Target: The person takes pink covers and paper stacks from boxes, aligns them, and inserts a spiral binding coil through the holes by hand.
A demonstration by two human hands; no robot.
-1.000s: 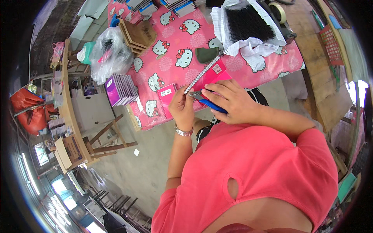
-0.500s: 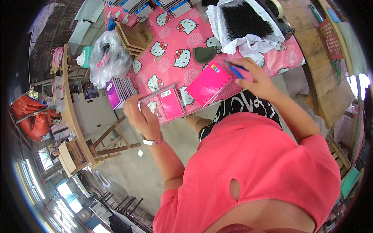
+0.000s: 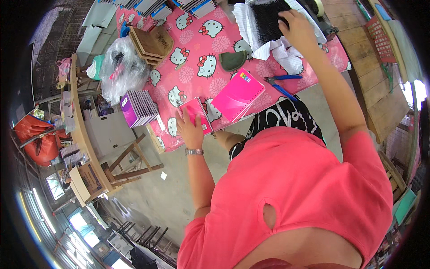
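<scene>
My left hand (image 3: 191, 132) rests with its fingers laid out over a small pink spiral notebook (image 3: 197, 107) near the table's front edge. Over at the far right, my right hand (image 3: 295, 28) reaches onto a heap of black binding coils (image 3: 268, 24) lying on white striped paper; its fingers are apart, and I see nothing held in them. Between the hands lie larger pink notebooks (image 3: 237, 95) with punched edges. Blue-handled pliers (image 3: 283, 84) rest beside them at the table edge.
Purple spiral notebooks (image 3: 138, 109) are stacked at the left, near a clear plastic bag (image 3: 123, 67) and a brown wooden tray (image 3: 152, 42). A dark green piece (image 3: 233, 61) lies mid-table. Blue-covered notebooks (image 3: 197, 5) line the far edge; a tape roll (image 3: 319, 10) sits far right.
My right hand has let go of the pliers, leaving them on the table, and moved away to the black coils. My left hand has shifted right onto the small pink notebook.
</scene>
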